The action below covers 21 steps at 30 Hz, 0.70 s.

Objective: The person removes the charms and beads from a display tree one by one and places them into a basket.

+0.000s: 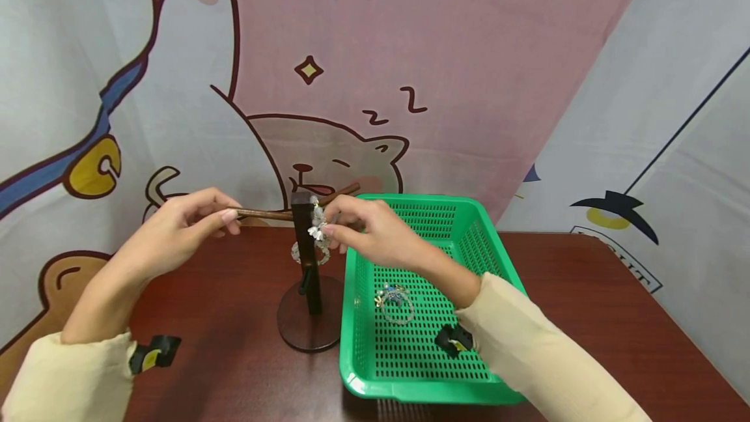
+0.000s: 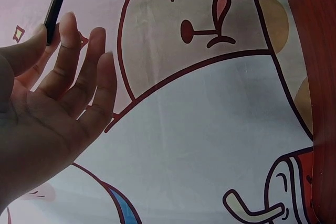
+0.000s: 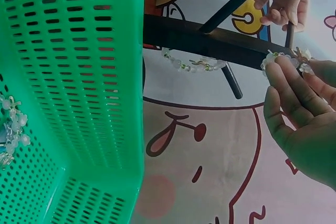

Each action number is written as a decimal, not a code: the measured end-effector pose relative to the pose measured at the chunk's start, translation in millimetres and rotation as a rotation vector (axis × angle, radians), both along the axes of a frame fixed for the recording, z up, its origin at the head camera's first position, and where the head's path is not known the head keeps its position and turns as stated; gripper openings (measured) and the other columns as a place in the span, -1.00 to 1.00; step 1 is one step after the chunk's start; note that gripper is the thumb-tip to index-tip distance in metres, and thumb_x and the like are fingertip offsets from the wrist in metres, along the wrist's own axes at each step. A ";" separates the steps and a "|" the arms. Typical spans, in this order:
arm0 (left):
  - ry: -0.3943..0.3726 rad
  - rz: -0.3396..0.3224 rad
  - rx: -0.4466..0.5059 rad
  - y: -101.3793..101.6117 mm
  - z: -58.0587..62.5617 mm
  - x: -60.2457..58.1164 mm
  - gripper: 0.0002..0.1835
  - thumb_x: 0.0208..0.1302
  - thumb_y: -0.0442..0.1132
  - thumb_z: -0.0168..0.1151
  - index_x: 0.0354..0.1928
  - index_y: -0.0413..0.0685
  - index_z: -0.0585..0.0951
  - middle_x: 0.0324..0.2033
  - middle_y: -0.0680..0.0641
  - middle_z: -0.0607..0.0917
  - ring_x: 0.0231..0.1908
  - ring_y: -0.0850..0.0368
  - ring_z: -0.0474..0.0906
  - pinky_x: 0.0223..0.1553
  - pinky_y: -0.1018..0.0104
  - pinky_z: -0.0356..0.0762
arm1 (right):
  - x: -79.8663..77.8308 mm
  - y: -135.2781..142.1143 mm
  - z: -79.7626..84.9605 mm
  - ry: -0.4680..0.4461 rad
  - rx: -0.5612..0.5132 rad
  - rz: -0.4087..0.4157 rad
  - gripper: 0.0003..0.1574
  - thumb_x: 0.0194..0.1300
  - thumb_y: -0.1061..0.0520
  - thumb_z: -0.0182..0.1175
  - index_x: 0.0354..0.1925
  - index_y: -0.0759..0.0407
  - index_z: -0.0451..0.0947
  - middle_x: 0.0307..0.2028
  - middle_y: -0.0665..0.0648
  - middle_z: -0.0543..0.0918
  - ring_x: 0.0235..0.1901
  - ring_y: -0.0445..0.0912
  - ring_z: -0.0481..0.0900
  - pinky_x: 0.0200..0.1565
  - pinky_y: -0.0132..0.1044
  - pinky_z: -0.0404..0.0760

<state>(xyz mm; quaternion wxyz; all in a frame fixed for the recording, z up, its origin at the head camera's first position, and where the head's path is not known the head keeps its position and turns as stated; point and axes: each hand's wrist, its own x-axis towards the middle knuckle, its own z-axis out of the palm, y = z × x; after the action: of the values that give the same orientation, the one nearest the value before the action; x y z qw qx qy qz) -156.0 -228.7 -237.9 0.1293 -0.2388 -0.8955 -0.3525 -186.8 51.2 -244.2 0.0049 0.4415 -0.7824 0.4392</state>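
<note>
Indoors; small tabletop nook, home or staged corner, cannot tell which. Table [image 1: 586, 292] dark red-brown, faintly glossy. Cloth [image 1: 480, 83] hung beyond far edge, also along left and right; soft creases, pink and pale ground. Prints on it: dozing animal [image 1: 351, 142] with Zs, yellow bell [image 1: 84, 171] at left, black hat shape [image 1: 621, 204] at right. Playful, bedroom-like decor. On table, household goods: green plastic basket [image 1: 357, 376], dark stand [image 1: 301, 226] left of it

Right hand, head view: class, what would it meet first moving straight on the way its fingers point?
Beyond the bracelet it pinches, the right hand would probably meet the dark post first; depth unclear.
</note>
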 end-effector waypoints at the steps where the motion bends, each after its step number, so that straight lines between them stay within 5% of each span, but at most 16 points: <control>1: -0.002 -0.002 0.003 0.0 0.1 0.0 -0.91 0.32 -0.28 0.07 -0.25 -0.08 0.56 -0.50 0.07 0.61 -0.42 0.27 0.55 -0.35 0.43 0.49 | 0.3 0.8 0.5 0.001 -0.004 -0.001 -0.95 0.27 0.25 0.11 -0.26 0.20 0.44 -0.55 0.01 0.61 -0.57 -0.22 0.55 -0.43 -0.26 0.54; 21: 0.013 -0.020 0.013 -0.2 -0.2 0.5 -0.91 0.32 -0.31 0.05 -0.26 -0.12 0.55 -0.50 0.05 0.62 -0.44 0.26 0.54 -0.36 0.48 0.47 | -2.7 25.8 4.9 -0.003 0.018 -0.079 -0.96 0.27 0.26 0.11 -0.27 0.17 0.46 -0.53 -0.05 0.61 -0.53 -0.19 0.55 -0.44 -0.29 0.45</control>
<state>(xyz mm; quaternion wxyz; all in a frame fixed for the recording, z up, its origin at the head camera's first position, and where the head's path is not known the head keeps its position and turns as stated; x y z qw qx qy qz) -155.5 -228.9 -238.0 0.1330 -0.2490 -0.8901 -0.3579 -189.6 77.1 -239.3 0.0169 0.4097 -0.8032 0.4321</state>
